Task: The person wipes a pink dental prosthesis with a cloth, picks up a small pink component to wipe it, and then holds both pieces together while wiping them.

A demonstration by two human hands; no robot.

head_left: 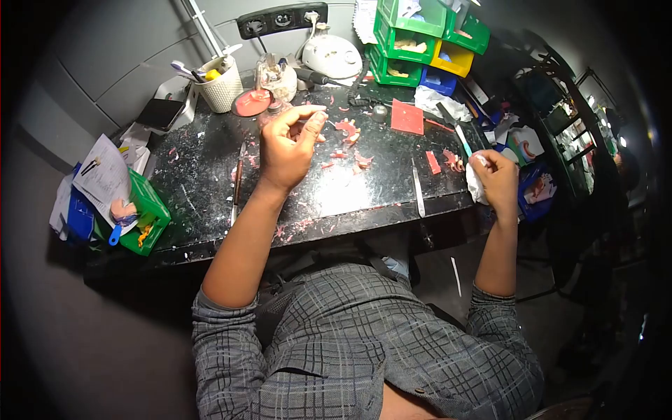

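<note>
My left hand [290,150] is raised over the middle of the bench, thumb and forefinger pinched together. Something small and pale shows at those fingertips, and I cannot tell what it is. Beyond it lie pink wax denture pieces with teeth [346,129] and wax scraps. At the bench's right side, my right hand [495,180] is closed on a knife [463,140] with a turquoise section, its blade pointing up and away to the left. White tissue [476,185] hangs beside those fingers. Just left of this hand are a red wax strip [433,162] and a toothed wax piece [453,160].
A metal spatula [418,187] and a brown-handled tool [239,171] lie near the front edge. Behind are a red wax sheet [407,116], a glass burner [278,78], a white tool cup [220,91] and stacked bins [413,42]. A green bin [150,203] stands left.
</note>
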